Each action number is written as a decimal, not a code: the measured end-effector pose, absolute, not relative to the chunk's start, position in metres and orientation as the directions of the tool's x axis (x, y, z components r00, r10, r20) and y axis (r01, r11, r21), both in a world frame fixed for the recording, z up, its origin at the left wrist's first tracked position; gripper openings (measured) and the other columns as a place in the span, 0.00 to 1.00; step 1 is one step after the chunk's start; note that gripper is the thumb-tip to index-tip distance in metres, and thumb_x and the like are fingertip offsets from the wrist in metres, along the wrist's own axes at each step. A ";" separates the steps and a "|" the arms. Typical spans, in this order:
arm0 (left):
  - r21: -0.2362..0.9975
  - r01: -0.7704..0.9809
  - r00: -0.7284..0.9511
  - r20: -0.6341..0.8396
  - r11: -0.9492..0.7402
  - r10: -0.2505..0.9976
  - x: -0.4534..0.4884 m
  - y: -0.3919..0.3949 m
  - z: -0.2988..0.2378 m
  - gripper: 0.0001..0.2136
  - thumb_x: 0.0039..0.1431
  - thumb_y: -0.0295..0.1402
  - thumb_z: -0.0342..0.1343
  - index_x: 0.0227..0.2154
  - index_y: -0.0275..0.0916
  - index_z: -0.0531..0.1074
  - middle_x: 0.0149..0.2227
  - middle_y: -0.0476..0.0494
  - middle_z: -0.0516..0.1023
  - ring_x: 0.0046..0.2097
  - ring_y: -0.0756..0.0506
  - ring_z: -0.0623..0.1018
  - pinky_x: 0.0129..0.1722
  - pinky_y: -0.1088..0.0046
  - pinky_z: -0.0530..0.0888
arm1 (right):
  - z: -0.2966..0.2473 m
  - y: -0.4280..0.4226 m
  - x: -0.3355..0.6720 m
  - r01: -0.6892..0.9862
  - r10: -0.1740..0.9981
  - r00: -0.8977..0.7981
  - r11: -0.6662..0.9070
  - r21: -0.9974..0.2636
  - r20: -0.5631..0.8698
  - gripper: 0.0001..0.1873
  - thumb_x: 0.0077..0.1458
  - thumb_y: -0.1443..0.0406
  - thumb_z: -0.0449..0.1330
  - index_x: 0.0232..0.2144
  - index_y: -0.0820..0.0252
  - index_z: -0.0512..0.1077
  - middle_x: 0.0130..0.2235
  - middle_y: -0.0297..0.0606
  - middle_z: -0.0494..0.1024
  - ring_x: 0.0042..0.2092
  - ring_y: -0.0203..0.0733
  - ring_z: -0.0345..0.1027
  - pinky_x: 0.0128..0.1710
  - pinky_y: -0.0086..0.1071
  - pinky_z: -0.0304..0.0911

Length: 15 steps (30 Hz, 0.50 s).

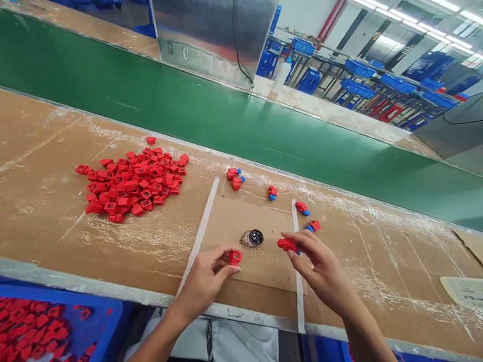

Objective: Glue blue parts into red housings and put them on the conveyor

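My left hand (209, 274) pinches a small red plastic block (235, 258) with a square opening turned toward me. Across from it, my right hand (320, 261) grips a red piece (287, 245) between thumb and fingers; a bit of blue shows beneath it. Between the two hands stands a small round jar (252, 238) with a glossy black top, dark specks scattered around it. Several red-and-blue pieces lie beyond my hands, among them one by my right fingers (313, 226) and one farther back (272, 192).
A large heap of red blocks (132, 183) lies on the left of the brown worktop. Below left is a blue bin (113, 322) with more red parts. A green conveyor belt (211, 110) runs behind, with a metal housing (211, 40) over it and a white bottle (282, 75) beyond.
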<state>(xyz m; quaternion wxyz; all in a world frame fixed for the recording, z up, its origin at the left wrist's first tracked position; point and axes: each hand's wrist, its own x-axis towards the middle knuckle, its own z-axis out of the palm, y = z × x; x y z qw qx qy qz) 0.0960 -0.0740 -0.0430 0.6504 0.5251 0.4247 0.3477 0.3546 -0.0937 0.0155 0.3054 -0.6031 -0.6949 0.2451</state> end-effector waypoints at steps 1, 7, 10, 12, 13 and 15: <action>0.978 0.005 0.399 -0.192 0.207 0.897 0.096 -0.075 -0.042 0.10 0.57 0.32 0.61 0.43 0.40 0.75 0.35 0.50 0.77 0.34 0.50 0.76 0.36 0.76 0.73 | 0.020 -0.091 0.349 0.731 0.982 -0.119 0.188 -0.655 0.148 0.14 0.64 0.62 0.56 0.52 0.54 0.71 0.44 0.41 0.74 0.45 0.42 0.72 0.44 0.36 0.69; 0.980 0.057 0.386 -0.198 0.191 0.901 0.098 -0.078 -0.038 0.07 0.58 0.32 0.61 0.40 0.39 0.75 0.33 0.50 0.76 0.32 0.51 0.74 0.35 0.76 0.71 | 0.029 -0.089 0.327 0.837 0.935 -0.190 0.313 -0.448 0.298 0.10 0.64 0.64 0.57 0.48 0.56 0.70 0.41 0.40 0.76 0.37 0.40 0.70 0.36 0.32 0.68; 0.984 0.067 0.395 -0.179 0.166 0.901 0.099 -0.078 -0.037 0.06 0.58 0.31 0.61 0.39 0.39 0.74 0.33 0.50 0.75 0.33 0.51 0.73 0.35 0.76 0.70 | 0.025 -0.094 0.320 0.861 0.928 -0.170 0.304 -0.408 0.333 0.10 0.65 0.63 0.56 0.48 0.56 0.70 0.39 0.39 0.75 0.35 0.39 0.70 0.35 0.31 0.68; 0.986 0.081 0.403 -0.164 0.143 0.900 0.098 -0.078 -0.035 0.06 0.58 0.31 0.61 0.38 0.39 0.74 0.32 0.50 0.75 0.33 0.51 0.73 0.35 0.76 0.70 | 0.022 -0.096 0.316 0.869 0.929 -0.160 0.293 -0.399 0.334 0.10 0.65 0.63 0.56 0.47 0.56 0.70 0.38 0.39 0.76 0.34 0.39 0.70 0.34 0.31 0.67; 0.987 0.085 0.406 -0.156 0.133 0.900 0.098 -0.078 -0.033 0.06 0.58 0.31 0.61 0.38 0.39 0.74 0.32 0.50 0.75 0.33 0.51 0.73 0.34 0.76 0.70 | 0.020 -0.097 0.315 0.872 0.929 -0.157 0.289 -0.394 0.334 0.09 0.65 0.63 0.56 0.47 0.57 0.70 0.38 0.39 0.76 0.33 0.38 0.70 0.34 0.31 0.67; 0.989 0.094 0.417 -0.146 0.117 0.897 0.098 -0.078 -0.031 0.06 0.58 0.31 0.61 0.38 0.39 0.74 0.32 0.50 0.75 0.32 0.51 0.72 0.34 0.77 0.69 | 0.018 -0.097 0.312 0.881 0.930 -0.149 0.279 -0.383 0.336 0.09 0.65 0.63 0.56 0.47 0.57 0.70 0.38 0.39 0.76 0.32 0.38 0.69 0.33 0.31 0.67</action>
